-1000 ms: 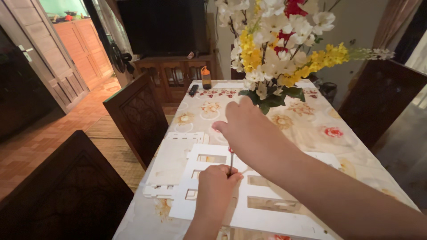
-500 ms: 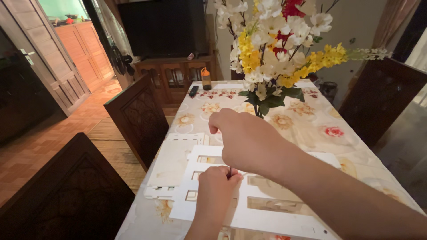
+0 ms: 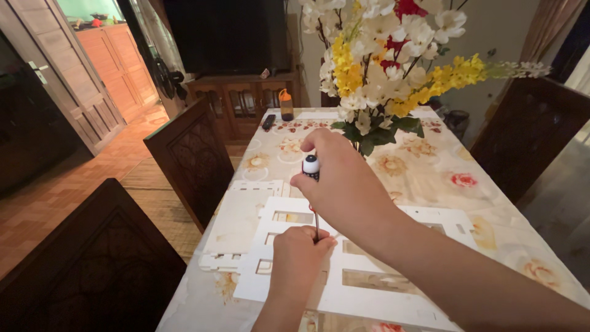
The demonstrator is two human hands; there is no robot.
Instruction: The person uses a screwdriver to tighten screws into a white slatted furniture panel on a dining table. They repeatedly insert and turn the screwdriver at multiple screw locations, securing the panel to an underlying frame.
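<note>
My right hand (image 3: 338,184) grips the handle of a small screwdriver (image 3: 311,169) with a black and white top, held upright. Its thin shaft runs down into my left hand (image 3: 298,258), which is closed around the lower end and presses on a white cut-out panel (image 3: 393,295) lying flat on the table. The screwdriver tip is hidden by my left fingers. A second white panel (image 3: 239,221) lies just to the left, partly under the first.
The table (image 3: 424,178) has a floral cloth. A vase of yellow, white and red flowers (image 3: 393,67) stands behind my hands. A small orange-capped bottle (image 3: 286,106) and a black remote (image 3: 268,122) sit at the far end. Dark wooden chairs (image 3: 190,160) flank the table.
My right hand has shifted along the screwdriver, so the handle's black and white top now shows above my fingers. My left hand stays on the white panel.
</note>
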